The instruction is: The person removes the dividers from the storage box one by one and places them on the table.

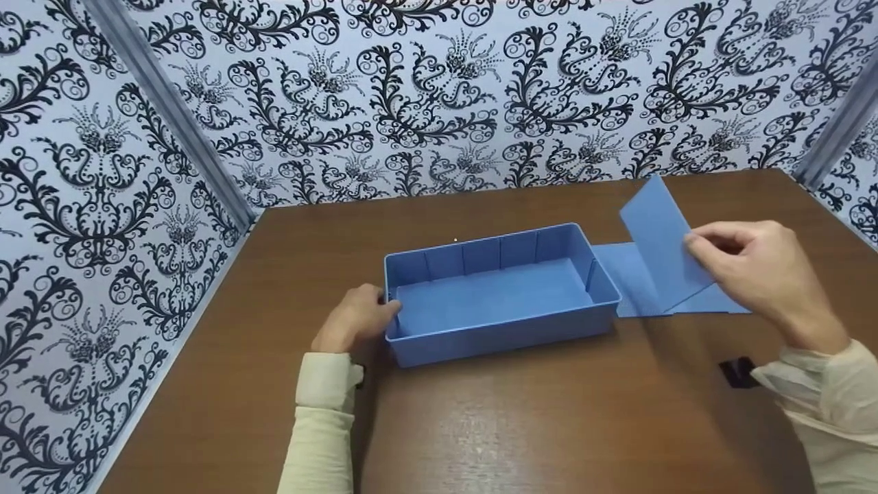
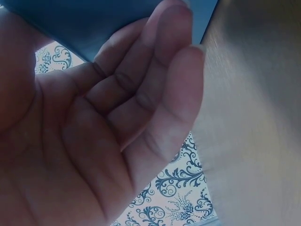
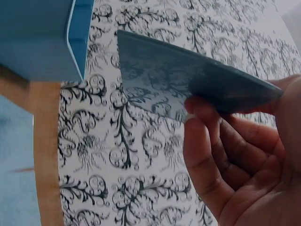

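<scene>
A blue rectangular plastic bin (image 1: 504,336), open at the top, stands on the table with ribs along its inner back wall. My left hand (image 1: 360,317) grips its left end, thumb over the rim and fingers outside; the left wrist view shows these fingers (image 2: 181,89) curled against the blue plastic. To the right of the bin, my right hand (image 1: 761,271) pinches a thin blue divider panel (image 1: 662,240) by its edge and holds it up tilted. Below that panel, flat blue panels (image 1: 623,278) lie on the table, partly hidden by it.
The brown wooden table (image 1: 480,425) runs back to a wall (image 1: 439,89) with black floral patterning. Another patterned wall (image 1: 103,226) borders the left side. A small black object (image 1: 739,372) shows beside the right cuff.
</scene>
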Tool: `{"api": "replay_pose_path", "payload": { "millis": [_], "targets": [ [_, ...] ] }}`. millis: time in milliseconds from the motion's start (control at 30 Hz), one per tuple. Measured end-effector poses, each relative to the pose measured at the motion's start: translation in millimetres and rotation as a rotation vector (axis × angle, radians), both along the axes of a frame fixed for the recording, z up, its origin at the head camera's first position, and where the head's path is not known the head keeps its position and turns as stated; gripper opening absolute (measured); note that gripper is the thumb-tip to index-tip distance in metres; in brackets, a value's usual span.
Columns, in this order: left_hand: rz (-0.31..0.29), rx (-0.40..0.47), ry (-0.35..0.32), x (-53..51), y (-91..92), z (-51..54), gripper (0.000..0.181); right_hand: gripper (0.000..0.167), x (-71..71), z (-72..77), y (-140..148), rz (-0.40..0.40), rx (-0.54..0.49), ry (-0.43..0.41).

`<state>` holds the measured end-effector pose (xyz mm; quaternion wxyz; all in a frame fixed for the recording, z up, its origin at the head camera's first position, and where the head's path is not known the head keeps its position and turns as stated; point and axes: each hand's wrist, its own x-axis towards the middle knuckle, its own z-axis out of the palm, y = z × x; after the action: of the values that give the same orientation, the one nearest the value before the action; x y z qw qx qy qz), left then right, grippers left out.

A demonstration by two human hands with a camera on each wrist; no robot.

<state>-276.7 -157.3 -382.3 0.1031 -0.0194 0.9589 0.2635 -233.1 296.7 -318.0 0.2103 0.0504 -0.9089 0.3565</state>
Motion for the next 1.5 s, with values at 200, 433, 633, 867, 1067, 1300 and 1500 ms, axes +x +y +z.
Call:
{"api": "replay_pose_path", "payload": {
  "millis": [200, 433, 633, 867, 1067, 1300, 1500],
  "targets": [
    [0.013, 0.017, -0.012, 1.4, -1.2, 0.4, 0.041, 0.024, -2.2, 1.2, 19, 0.023, 0.017, -0.054],
    [0.020, 0.034, -0.027, 2.1, -0.1, -0.1, 0.042, 0.023, -3.9, -1.1, 33, 0.033, 0.041, -0.074],
    [0.027, 0.037, -0.025, 2.5, 0.9, -0.4, 0.043, 0.025, -5.4, -3.5, 41, 0.051, 0.043, -0.096],
    [-0.006, 0.030, -0.002, 2.5, -0.8, -0.1, 0.044, 0.024, -8.3, -5.4, 51, 0.109, 0.065, -0.143],
    [-0.011, 0.032, 0.002, 2.3, -1.1, -0.5, 0.048, 0.024, -11.1, -9.7, 55, 0.161, 0.116, -0.168],
    [0.005, 0.040, -0.012, 1.4, -0.2, -0.8, 0.050, 0.018, -14.6, -13.6, 56, 0.183, 0.197, -0.205],
    [0.010, 0.052, -0.012, 2.0, 0.7, -0.4, 0.050, 0.012, -15.3, -14.4, 58, 0.209, 0.205, -0.241]
  ]
}}
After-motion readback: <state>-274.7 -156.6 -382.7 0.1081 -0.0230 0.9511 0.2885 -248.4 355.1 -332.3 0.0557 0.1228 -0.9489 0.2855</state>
